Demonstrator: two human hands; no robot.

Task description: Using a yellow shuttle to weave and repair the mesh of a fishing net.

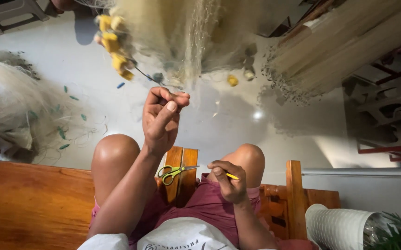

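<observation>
The left hand (162,121) pinches a thin line of the pale fishing net (182,32) above it, the right hand (228,181) grips a yellow netting needle (232,176) (scissors (175,172) between them), so a hard tug could snag or tear the mesh.

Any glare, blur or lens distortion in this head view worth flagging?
Head view: bright glare spot on the glossy floor; the hanging net casts soft shadows there; wide-angle bending at the edges; left hand and right hand are sharp, the scissors too.
</observation>
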